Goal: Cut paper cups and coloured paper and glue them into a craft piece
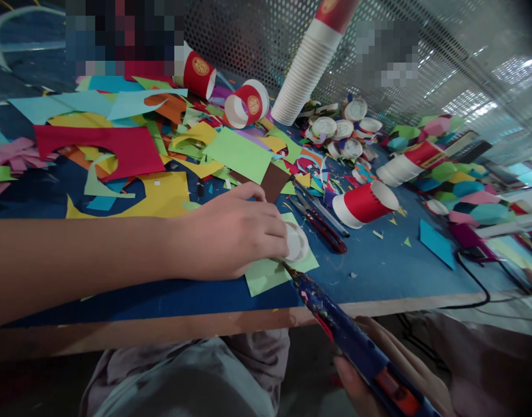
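Observation:
My left hand (pixel 244 229) reaches in from the left, its fingers bent down over a white round paper piece (pixel 297 242) that looks like a cup's base. That piece sits on a pale green paper square (pixel 266 278) near the table's front edge. My right hand (pixel 379 359) is closed around a blue hot glue gun (pixel 335 318) with an orange part on its body. The gun's tip meets the rim of the white piece, just right of my left fingertips. Glue itself cannot be made out.
Scissors (pixel 322 226) lie right of the green square, beside a red and white paper cup (pixel 365 204). Coloured paper scraps (pixel 161 139) cover the left and back. A tall cup stack (pixel 307 63) leans against the mesh screen (pixel 248 35). A black cable (pixel 470 292) crosses the right edge.

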Demonstrator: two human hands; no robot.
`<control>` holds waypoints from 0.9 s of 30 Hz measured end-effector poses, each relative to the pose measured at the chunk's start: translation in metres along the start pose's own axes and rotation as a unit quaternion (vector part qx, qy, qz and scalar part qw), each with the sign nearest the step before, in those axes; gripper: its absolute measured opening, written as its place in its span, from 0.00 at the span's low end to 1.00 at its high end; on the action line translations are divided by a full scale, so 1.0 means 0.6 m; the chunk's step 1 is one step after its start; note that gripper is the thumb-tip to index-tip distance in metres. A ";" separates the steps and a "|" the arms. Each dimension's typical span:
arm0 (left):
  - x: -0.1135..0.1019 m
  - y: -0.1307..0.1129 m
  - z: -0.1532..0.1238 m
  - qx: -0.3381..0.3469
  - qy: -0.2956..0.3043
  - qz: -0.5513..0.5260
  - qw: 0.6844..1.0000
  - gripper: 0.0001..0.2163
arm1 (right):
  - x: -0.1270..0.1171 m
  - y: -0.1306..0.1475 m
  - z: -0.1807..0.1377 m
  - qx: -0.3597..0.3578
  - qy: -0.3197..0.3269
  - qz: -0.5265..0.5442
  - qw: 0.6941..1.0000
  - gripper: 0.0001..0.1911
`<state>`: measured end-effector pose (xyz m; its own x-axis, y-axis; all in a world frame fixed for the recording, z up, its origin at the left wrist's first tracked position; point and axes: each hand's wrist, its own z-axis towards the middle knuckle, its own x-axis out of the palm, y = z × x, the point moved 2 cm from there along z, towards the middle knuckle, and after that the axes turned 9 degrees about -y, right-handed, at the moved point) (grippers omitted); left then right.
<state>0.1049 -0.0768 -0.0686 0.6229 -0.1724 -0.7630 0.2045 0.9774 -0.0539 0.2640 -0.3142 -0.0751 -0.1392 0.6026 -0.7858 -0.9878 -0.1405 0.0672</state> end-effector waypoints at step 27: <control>-0.003 -0.002 0.004 -0.006 0.005 0.002 1.000 0.15 | 0.002 0.000 0.014 0.064 0.044 0.050 0.996 0.05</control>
<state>0.1052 -0.0782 -0.0655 0.6166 -0.1680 -0.7691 0.1938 0.9793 -0.0586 0.2630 -0.3068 -0.0708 -0.2367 0.5192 -0.8212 -0.9707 -0.0912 0.2221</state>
